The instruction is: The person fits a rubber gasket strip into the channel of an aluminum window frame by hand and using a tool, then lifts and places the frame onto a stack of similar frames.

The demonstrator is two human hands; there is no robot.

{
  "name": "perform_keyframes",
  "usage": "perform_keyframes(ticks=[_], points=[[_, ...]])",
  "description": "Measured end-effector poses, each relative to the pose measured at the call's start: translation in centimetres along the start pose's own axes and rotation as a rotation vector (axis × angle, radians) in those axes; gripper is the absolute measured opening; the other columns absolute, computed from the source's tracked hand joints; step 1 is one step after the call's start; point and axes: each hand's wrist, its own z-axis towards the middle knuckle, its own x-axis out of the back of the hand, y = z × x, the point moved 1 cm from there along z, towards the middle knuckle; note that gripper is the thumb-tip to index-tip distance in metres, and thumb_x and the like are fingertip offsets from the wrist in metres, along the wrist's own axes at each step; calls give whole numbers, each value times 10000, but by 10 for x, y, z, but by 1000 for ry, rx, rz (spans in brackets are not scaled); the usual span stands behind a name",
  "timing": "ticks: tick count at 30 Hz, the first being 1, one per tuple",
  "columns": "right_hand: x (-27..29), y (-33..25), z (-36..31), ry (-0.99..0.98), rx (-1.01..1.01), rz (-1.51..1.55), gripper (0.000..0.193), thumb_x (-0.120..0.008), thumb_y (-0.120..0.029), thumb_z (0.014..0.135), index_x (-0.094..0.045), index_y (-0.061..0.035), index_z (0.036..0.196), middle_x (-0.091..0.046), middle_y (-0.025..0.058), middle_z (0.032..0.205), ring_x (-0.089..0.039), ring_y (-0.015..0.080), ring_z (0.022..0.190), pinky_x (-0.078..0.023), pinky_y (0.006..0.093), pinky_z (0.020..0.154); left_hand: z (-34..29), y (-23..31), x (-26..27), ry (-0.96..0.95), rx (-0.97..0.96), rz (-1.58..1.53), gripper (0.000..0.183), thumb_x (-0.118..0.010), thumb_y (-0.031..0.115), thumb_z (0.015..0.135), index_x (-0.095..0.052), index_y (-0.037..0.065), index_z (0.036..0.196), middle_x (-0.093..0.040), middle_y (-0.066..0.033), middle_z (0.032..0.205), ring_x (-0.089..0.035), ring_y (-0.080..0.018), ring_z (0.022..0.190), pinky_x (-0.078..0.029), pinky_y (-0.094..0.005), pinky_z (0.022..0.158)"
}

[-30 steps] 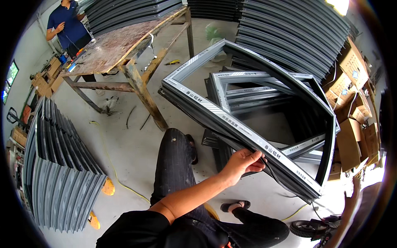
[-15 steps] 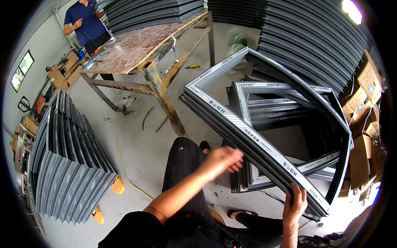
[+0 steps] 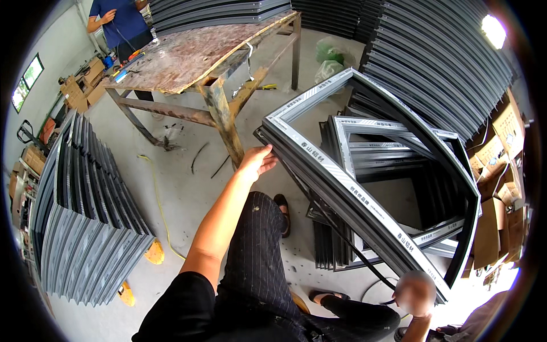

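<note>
I hold a large grey aluminium window frame [image 3: 342,183] with white taped edges, tilted up over the floor. My left hand [image 3: 257,162] grips its near rail at the left corner, arm stretched forward. At the bottom right, my right hand [image 3: 414,293] is closed on the same rail's lower end. More grey frames [image 3: 393,155] lie stacked beneath and behind it. My dark trouser leg [image 3: 256,256] stands just left of the frame.
A worn wooden worktable [image 3: 188,57] stands ahead, and a person in a blue shirt [image 3: 121,20] is behind it. Stacks of grey profiles rise at the left [image 3: 85,216] and at the back right [image 3: 439,62]. Cardboard boxes [image 3: 501,171] line the right. A yellow cable [image 3: 157,196] crosses the floor.
My left hand slid up the near rail from its middle to the left corner. My right hand came in and took hold of the rail's lower end.
</note>
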Motion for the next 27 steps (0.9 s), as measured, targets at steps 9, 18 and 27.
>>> perform_keyframes(ticks=[9,18,27], points=[[-1,2,33,240,326,-10,327,-708,-205,818,-611,105,856,-603,181,648,-519,206,463,-410,311,432,24,-13,2,79,-75,-18,218,-696,214,854,-582,45,929,-619,-55,810,-601,-168,698,-547,-308,640],[12,0,48,280,317,-128,296,-667,-202,843,-606,87,831,-582,141,626,-510,177,473,-402,289,445,12,-25,-20,-40,9,12,358,-665,345,874,-575,10,962,-630,-96,822,-641,-207,737,-582,-342,681],[14,-6,62,243,317,-159,276,-626,-200,868,-600,68,806,-561,102,604,-502,147,484,-393,267,458,-10,-54,-30,-65,52,-13,408,-664,410,858,-586,29,981,-645,-100,840,-644,-189,739,-574,-315,684]])
